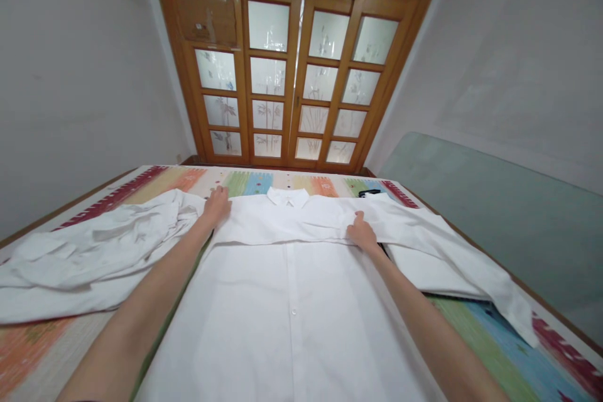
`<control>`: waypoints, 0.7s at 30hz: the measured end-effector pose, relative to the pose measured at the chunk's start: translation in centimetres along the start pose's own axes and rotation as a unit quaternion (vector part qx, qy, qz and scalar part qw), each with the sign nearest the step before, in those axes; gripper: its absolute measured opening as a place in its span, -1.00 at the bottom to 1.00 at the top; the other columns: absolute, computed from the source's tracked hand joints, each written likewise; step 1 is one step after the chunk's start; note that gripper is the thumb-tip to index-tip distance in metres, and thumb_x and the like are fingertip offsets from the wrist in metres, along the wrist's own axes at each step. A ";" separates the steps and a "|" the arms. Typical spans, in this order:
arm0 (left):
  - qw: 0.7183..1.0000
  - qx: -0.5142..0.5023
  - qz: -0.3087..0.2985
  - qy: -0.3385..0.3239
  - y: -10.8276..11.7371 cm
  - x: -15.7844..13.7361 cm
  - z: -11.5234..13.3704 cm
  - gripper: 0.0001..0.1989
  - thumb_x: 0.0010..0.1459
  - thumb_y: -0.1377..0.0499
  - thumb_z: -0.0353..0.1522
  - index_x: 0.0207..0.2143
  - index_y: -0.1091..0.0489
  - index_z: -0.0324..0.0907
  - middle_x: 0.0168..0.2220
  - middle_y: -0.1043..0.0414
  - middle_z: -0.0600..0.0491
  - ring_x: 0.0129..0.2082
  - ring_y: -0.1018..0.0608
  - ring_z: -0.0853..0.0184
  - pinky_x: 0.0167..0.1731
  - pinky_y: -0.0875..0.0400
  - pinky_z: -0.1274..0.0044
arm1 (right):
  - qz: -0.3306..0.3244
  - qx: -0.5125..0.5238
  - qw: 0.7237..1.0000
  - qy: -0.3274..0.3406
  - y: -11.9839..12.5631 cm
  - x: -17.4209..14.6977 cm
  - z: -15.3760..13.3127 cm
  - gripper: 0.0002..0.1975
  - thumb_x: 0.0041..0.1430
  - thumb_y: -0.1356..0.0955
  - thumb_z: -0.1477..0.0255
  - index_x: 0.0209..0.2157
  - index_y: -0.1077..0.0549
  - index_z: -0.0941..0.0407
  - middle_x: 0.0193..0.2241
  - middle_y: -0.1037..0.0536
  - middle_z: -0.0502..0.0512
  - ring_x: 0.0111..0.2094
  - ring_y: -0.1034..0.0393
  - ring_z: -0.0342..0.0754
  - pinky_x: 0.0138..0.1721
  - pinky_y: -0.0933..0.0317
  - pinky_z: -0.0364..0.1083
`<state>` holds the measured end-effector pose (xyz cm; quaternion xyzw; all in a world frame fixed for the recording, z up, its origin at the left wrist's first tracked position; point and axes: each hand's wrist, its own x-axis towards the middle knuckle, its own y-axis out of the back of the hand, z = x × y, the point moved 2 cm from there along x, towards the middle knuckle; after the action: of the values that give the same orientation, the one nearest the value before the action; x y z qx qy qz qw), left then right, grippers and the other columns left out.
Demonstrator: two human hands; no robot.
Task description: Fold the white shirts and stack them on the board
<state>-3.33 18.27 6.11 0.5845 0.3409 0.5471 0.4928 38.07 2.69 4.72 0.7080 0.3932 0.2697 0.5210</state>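
Note:
A white button-up shirt lies front up on a bed-like surface, its collar at the far end. Across its chest runs a band of white sleeve fabric, which carries on to the right and hangs down in a long sleeve. At the shirt's left shoulder, my left hand has its fingers bent onto the cloth edge. My right hand is closed on the sleeve fabric at the right side of the chest, fingers curled. Both forearms reach over the shirt.
Crumpled white clothing lies at left. Folded white cloth sits under the sleeve at right, and a small black object lies beyond. A colourful patterned cover spreads beneath. A pale green panel leans by the right wall; wooden glazed doors stand behind.

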 end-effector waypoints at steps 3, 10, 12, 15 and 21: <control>0.998 -0.063 -0.004 0.006 -0.8 -2.3 0.9 -0.47 0.22 0.03 -0.28 0.20 -0.10 -0.32 0.17 -0.27 -0.26 0.14 -0.37 0.09 0.08 -0.27 0.34 | 0.018 0.007 1.000 -0.014 -0.4 -0.4 -0.1 -0.46 0.17 -0.16 0.50 0.19 -0.07 0.29 -0.13 -0.49 0.40 -0.08 -0.43 0.19 -0.13 -0.24 0.05; 0.991 -0.120 -0.043 0.035 -2.1 -4.7 -2.9 -0.44 0.26 0.13 -0.21 0.21 -0.11 -0.37 0.24 -0.20 -0.23 0.24 -0.27 0.15 0.19 -0.14 0.37 | 0.061 0.003 0.998 -0.016 -1.1 -1.8 -0.9 -0.53 0.22 -0.12 0.54 0.17 -0.11 0.27 -0.09 -0.48 0.40 -0.09 -0.43 0.13 -0.10 -0.24 0.03; 0.989 -0.130 -0.042 0.048 -1.8 -4.2 -3.9 -0.48 0.26 0.13 -0.22 0.17 -0.16 -0.31 0.20 -0.28 -0.19 0.21 -0.32 0.16 0.18 -0.17 0.35 | 0.080 0.007 0.997 -0.011 -1.3 -2.1 -1.0 -0.55 0.24 -0.10 0.55 0.17 -0.13 0.25 -0.07 -0.47 0.39 -0.08 -0.43 0.13 -0.10 -0.24 0.05; 0.989 -0.130 -0.029 0.058 -1.1 -3.6 -3.8 -0.52 0.25 0.13 -0.26 0.14 -0.20 -0.30 0.17 -0.32 -0.19 0.18 -0.34 0.17 0.16 -0.19 0.34 | 0.090 0.026 0.996 -0.006 -1.6 -2.1 -0.8 -0.55 0.26 -0.09 0.55 0.17 -0.15 0.23 -0.09 -0.47 0.38 -0.09 -0.44 0.14 -0.09 -0.25 0.07; 0.992 -0.101 -0.025 -0.076 -0.4 -5.1 3.3 -0.47 0.27 0.12 -0.23 0.23 -0.15 -0.26 0.32 -0.09 -0.10 0.33 -0.08 0.18 0.28 0.02 0.33 | 0.110 0.038 0.993 0.005 -1.8 -2.0 -0.5 -0.58 0.30 -0.09 0.53 0.17 -0.15 0.21 -0.08 -0.46 0.37 -0.08 -0.43 0.13 -0.10 -0.23 0.02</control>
<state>-0.90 12.90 4.43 0.5630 0.2603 0.5200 0.5873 36.07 1.60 3.20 0.7648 0.3255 0.3135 0.4592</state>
